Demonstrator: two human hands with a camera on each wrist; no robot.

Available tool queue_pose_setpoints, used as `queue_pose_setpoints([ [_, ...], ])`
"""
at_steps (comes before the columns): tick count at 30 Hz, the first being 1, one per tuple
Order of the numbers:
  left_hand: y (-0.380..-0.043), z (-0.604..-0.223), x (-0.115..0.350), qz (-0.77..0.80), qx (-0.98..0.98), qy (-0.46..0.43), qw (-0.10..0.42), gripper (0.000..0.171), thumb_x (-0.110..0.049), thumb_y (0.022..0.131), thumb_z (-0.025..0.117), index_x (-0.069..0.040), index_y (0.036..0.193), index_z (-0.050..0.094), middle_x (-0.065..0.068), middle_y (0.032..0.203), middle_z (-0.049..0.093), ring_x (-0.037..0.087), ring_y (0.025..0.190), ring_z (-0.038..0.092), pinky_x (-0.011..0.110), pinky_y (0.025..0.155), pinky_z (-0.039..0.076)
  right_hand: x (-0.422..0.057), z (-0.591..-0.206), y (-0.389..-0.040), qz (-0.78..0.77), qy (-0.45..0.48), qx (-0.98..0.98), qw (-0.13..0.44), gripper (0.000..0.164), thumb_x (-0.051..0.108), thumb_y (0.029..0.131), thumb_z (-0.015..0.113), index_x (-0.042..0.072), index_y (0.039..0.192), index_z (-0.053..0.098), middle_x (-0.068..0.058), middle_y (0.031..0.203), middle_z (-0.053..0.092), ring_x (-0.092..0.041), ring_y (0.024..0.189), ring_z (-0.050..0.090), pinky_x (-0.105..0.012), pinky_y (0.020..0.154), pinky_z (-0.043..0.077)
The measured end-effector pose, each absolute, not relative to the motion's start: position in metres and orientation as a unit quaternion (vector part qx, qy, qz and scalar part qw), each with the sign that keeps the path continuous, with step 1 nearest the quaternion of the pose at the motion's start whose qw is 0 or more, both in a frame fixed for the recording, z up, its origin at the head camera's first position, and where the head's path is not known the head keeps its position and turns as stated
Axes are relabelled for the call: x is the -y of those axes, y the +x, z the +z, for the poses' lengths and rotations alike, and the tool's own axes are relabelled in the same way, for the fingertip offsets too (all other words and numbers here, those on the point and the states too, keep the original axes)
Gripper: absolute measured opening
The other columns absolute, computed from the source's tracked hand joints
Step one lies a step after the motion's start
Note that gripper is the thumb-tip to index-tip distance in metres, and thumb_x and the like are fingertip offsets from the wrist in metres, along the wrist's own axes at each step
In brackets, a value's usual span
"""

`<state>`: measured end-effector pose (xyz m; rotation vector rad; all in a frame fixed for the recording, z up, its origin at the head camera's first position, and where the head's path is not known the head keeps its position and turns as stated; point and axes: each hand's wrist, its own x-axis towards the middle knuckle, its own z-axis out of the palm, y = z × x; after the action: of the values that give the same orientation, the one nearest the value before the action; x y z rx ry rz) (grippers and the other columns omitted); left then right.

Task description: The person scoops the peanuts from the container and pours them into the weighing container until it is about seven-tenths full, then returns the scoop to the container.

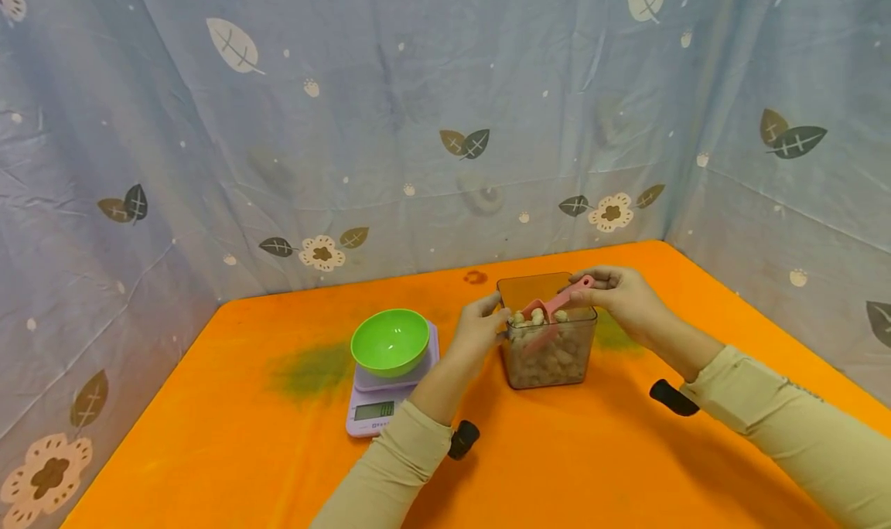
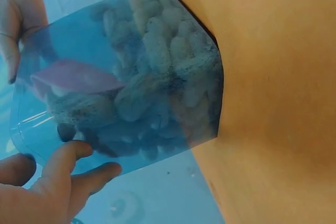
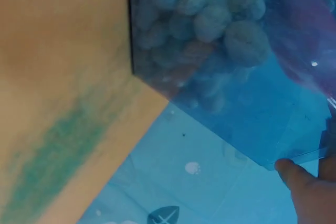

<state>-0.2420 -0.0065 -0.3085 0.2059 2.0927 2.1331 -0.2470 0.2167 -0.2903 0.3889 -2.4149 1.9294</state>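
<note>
A clear, smoky plastic container (image 1: 588, 351) stands on the table, partly filled with unshelled peanuts (image 2: 157, 45). My right hand (image 1: 621, 295) pinches the handle of a pink scoop (image 1: 561, 300) over the container's right side. The scoop's head dips among the peanuts and shows through the wall in the left wrist view. At the left rim, my left hand (image 1: 479, 329) grips the container, its fingertips (image 2: 107, 170) against the wall. Left of the container, a green bowl (image 1: 391, 343) sits on a lilac kitchen scale (image 1: 360, 427) with a small display.
An orange cloth (image 1: 278, 452) with greenish stains covers the table. Blue-grey curtains (image 1: 418, 88) with leaf and flower prints enclose the back and sides. Black camera straps (image 1: 674, 397) show at both wrists.
</note>
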Motion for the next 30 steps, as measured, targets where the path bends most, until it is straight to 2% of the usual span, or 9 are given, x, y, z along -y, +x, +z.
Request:
queue_pose_setpoints([
  [3,-0.241,-0.308,0.007,0.706,-0.7,0.07,0.074,0.048,-0.003,0.102,0.046,0.008,0.147,0.032,0.025,0.152,0.031,0.038,0.133,0.04,0.047,0.101,0.046,-0.216,-0.291,-0.247,0.643,0.112,0.757,0.024,0.049,0.009,0.098,0.06,-0.023,0.13,0.042,0.017,0.089,0.068,-0.001,0.086,0.064,-0.013,0.083,0.05],
  [8,-0.242,-0.308,0.007,0.704,-0.702,0.073,0.075,0.049,-0.004,0.102,0.047,0.007,0.148,0.032,0.024,0.152,0.03,0.038,0.134,0.04,0.047,0.101,0.046,-0.212,-0.291,-0.248,0.644,0.111,0.756,0.028,0.051,0.01,0.095,0.064,-0.021,0.13,0.044,0.015,0.09,0.068,-0.001,0.087,0.063,-0.012,0.083,0.049],
  [13,-0.241,-0.308,0.008,0.706,-0.7,0.072,0.08,0.05,-0.005,0.102,0.047,0.006,0.148,0.031,0.024,0.154,0.028,0.038,0.135,0.038,0.046,0.102,0.046,-0.215,-0.293,-0.248,0.739,0.102,0.665,0.026,0.014,0.002,0.094,0.062,-0.004,0.107,0.063,0.006,0.086,0.071,-0.006,0.082,0.067,-0.016,0.079,0.054],
  [16,-0.241,-0.309,0.008,0.71,-0.696,0.068,0.08,0.049,-0.004,0.102,0.047,0.007,0.148,0.032,0.024,0.154,0.028,0.038,0.136,0.037,0.047,0.102,0.045,-0.219,-0.294,-0.248,0.789,0.092,0.608,0.02,0.008,0.0,0.094,0.06,0.001,0.102,0.062,0.001,0.088,0.07,-0.008,0.083,0.069,-0.019,0.079,0.055],
  [20,-0.24,-0.309,0.009,0.711,-0.696,0.065,0.08,0.049,-0.004,0.102,0.048,0.005,0.148,0.033,0.023,0.153,0.029,0.037,0.134,0.04,0.047,0.102,0.046,-0.225,-0.295,-0.248,0.82,0.088,0.565,0.004,0.007,0.0,0.094,0.061,0.001,0.099,0.064,-0.003,0.09,0.069,-0.011,0.084,0.07,-0.022,0.08,0.056],
  [22,-0.24,-0.309,0.008,0.711,-0.695,0.064,0.08,0.049,-0.005,0.102,0.048,0.005,0.148,0.033,0.022,0.154,0.028,0.037,0.135,0.039,0.047,0.102,0.045,-0.228,-0.297,-0.248,0.837,0.09,0.539,-0.003,0.011,-0.001,0.093,0.061,0.007,0.089,0.068,-0.005,0.087,0.07,-0.013,0.081,0.071,-0.023,0.079,0.057],
  [30,-0.24,-0.307,0.008,0.715,-0.692,0.061,0.076,0.049,-0.003,0.102,0.048,0.005,0.148,0.033,0.022,0.153,0.03,0.037,0.136,0.038,0.048,0.103,0.044,-0.239,-0.303,-0.249,0.872,0.102,0.478,-0.019,0.016,-0.002,0.096,0.055,0.005,0.091,0.068,-0.009,0.085,0.073,-0.017,0.079,0.072,-0.028,0.076,0.059],
])
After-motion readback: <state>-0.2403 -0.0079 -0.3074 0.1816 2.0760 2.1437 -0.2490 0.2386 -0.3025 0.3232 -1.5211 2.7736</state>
